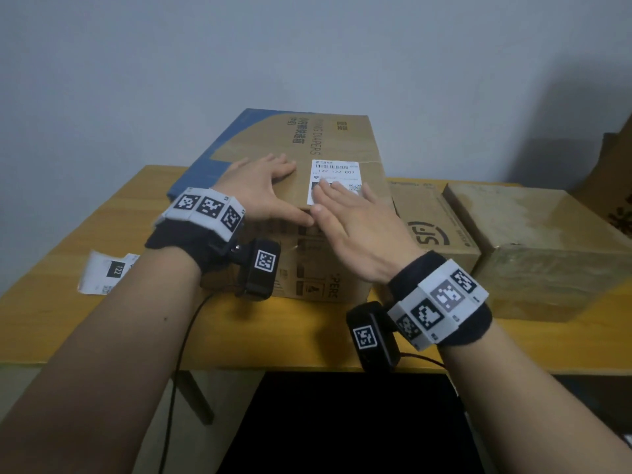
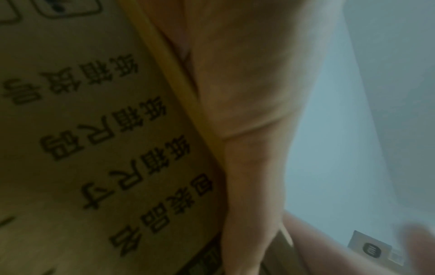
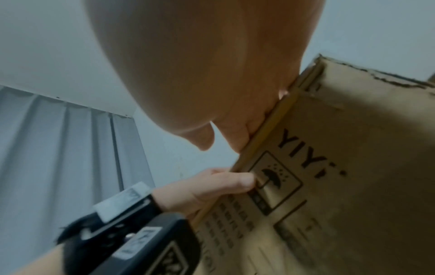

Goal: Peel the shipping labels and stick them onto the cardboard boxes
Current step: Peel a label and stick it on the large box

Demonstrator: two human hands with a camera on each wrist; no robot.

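Note:
A large cardboard box with a blue corner stands on the yellow table. A white shipping label lies on its top near the front edge. My right hand lies flat with straight fingers pressing on the label's lower part. My left hand rests flat on the box top to the label's left, thumb over the front edge. In the right wrist view my left thumb lies against the box's printed front face. The left wrist view shows the box side and my palm.
A loose label sheet lies on the table at the left. Two smaller cardboard boxes, one with an SF logo and a plain one, stand to the right. A grey wall is behind; a dark gap lies under the table.

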